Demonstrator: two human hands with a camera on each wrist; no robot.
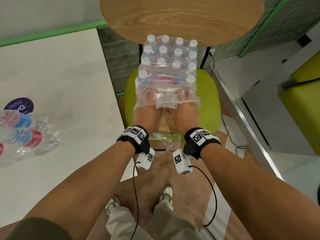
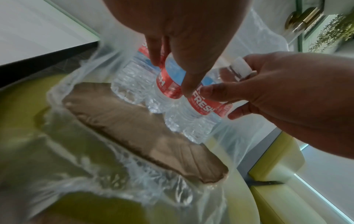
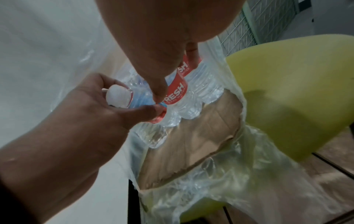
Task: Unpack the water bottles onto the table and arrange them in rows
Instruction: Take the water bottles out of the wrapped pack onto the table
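Note:
A shrink-wrapped pack of water bottles (image 1: 168, 66) with white caps stands on a green chair (image 1: 210, 101). Its near end is torn open, and both my hands are inside the plastic. My left hand (image 1: 149, 99) grips an upright bottle (image 2: 168, 84) by its red label in the front row. My right hand (image 1: 186, 99) grips another red-labelled bottle (image 3: 178, 89) beside it, with its white cap (image 2: 240, 66) above the fingers. A brown cardboard tray (image 2: 143, 128) lies bare under the wrap in front of the bottles.
A white table (image 1: 60, 75) stands to the left, with several unpacked bottles (image 1: 22, 132) near its left edge and a purple sticker (image 1: 19, 104). Beyond the chair is a round wooden table (image 1: 181, 18). Loose torn plastic (image 1: 164, 139) hangs off the chair's front.

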